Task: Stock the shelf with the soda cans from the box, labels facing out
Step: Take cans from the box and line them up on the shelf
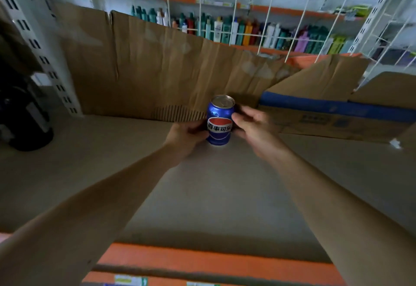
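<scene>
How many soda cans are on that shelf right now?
1. A single blue soda can stands upright on the shelf, label facing the camera, held between the left hand and the right hand. The cardboard box beside it may hide more.

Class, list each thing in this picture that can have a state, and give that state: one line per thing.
can: upright on the shelf, unopened, label facing out
left hand: holds the can's left side
right hand: fingers at the can's right side
box: on the shelf, flap raised
cardboard sheet: standing against the back
</scene>
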